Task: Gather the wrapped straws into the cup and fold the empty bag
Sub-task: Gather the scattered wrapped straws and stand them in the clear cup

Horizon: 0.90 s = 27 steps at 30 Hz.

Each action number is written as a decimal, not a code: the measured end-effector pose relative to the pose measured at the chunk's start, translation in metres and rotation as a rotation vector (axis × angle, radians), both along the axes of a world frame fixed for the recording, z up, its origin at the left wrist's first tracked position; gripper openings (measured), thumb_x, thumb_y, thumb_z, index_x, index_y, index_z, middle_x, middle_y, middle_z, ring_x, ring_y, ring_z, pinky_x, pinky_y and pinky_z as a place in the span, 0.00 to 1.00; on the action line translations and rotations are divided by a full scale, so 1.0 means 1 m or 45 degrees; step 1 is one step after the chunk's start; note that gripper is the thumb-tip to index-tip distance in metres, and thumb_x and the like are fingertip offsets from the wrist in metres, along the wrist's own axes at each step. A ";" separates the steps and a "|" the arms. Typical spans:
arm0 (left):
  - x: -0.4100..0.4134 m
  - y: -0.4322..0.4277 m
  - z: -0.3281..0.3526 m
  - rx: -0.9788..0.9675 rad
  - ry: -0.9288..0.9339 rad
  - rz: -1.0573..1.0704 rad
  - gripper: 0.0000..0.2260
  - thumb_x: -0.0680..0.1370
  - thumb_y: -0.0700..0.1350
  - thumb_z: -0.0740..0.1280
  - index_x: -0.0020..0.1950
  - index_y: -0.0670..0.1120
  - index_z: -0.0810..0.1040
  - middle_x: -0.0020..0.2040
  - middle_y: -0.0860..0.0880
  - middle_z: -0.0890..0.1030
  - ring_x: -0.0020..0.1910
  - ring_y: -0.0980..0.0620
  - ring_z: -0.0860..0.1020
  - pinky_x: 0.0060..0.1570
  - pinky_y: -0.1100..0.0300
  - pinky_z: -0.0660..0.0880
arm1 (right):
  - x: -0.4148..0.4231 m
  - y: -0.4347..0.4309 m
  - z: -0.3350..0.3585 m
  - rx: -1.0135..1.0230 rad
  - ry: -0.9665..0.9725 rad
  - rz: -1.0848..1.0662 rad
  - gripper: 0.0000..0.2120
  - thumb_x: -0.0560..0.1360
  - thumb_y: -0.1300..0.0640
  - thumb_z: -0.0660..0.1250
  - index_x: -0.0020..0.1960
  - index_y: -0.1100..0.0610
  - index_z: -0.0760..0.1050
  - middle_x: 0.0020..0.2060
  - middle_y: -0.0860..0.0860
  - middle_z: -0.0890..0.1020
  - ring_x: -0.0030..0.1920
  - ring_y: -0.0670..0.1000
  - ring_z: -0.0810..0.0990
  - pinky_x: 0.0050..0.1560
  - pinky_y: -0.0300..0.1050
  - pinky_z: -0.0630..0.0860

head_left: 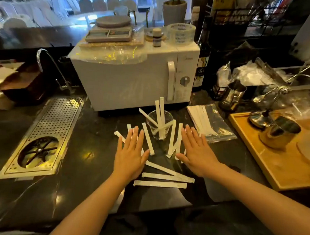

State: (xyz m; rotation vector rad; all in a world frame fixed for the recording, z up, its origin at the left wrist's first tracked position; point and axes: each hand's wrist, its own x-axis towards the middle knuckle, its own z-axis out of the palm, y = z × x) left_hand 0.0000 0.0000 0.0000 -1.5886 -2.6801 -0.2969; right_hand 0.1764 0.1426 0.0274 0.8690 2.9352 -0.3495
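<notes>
A clear glass cup [160, 125] stands on the dark counter in front of the microwave, with several white wrapped straws [159, 110] leaning in it. More wrapped straws [160, 183] lie scattered on the counter around and in front of the cup. My left hand [130, 154] lies flat, palm down, left of the cup, over some straws. My right hand [195, 151] lies flat to the cup's right, next to two straws. Both hands hold nothing. A clear plastic bag [211, 125] lies right of the cup, white straws still showing inside it.
A white microwave [136, 78] stands right behind the cup. A perforated metal drain tray [43, 135] and a tap [45, 58] are at the left. A wooden tray [278, 157] with metal cups sits at the right, behind it a steel pitcher [233, 95].
</notes>
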 end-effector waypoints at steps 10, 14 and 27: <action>0.012 -0.004 -0.009 -0.222 -0.143 -0.415 0.35 0.73 0.65 0.53 0.72 0.54 0.38 0.76 0.49 0.43 0.75 0.50 0.44 0.70 0.52 0.40 | 0.005 -0.027 -0.007 -0.126 -0.094 0.093 0.38 0.75 0.39 0.52 0.71 0.53 0.31 0.74 0.53 0.36 0.73 0.52 0.34 0.73 0.52 0.40; 0.017 -0.001 -0.003 -0.391 -0.143 -0.605 0.38 0.71 0.62 0.62 0.73 0.51 0.45 0.76 0.47 0.54 0.74 0.47 0.54 0.71 0.51 0.51 | 0.004 -0.037 -0.006 -0.177 -0.159 0.159 0.37 0.73 0.43 0.61 0.73 0.53 0.46 0.74 0.54 0.56 0.72 0.56 0.56 0.70 0.53 0.59; 0.014 0.012 0.001 -0.666 -0.090 -0.638 0.26 0.73 0.51 0.66 0.68 0.47 0.64 0.65 0.44 0.71 0.64 0.44 0.68 0.64 0.50 0.64 | -0.002 -0.040 -0.009 -0.164 -0.437 0.179 0.20 0.72 0.53 0.65 0.61 0.58 0.67 0.58 0.57 0.74 0.56 0.58 0.74 0.52 0.51 0.73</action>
